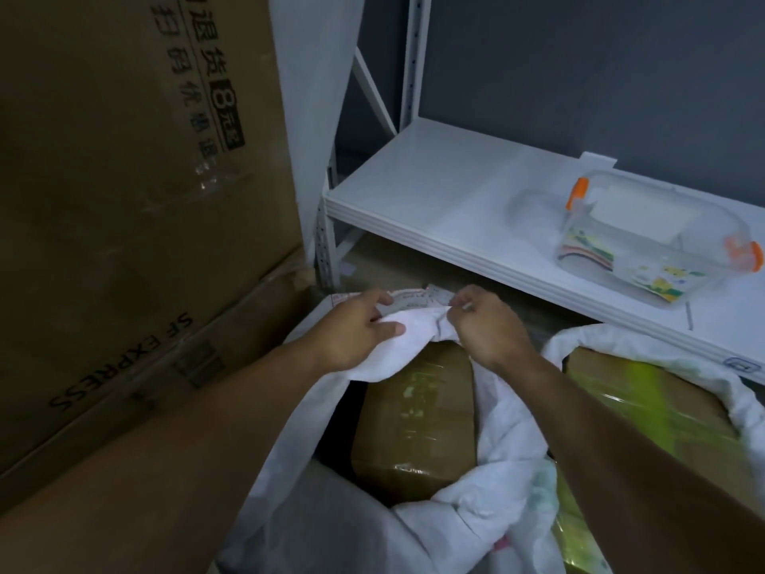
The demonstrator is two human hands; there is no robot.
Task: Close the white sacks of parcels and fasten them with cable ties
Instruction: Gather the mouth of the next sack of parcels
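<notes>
Both hands bunch the far rim of the white sack [496, 470].

The sack stands open in the near middle, with a brown parcel [414, 412] inside. The left hand [356, 329] grips the rim with its thumb on top, and the right hand [488, 325] pinches gathered cloth in curled fingers. Both forearms reach forward. A second sack [621, 341] stands to the right, below a shelf [434, 192].

Head-worn wide-angle view, forward and steeply down, close above the white sack [509, 449], shelf [434, 192] beyond.

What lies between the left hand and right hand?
In the head view, bunched fabric of the white sack runs between left hand and right hand; both grip it.
</notes>
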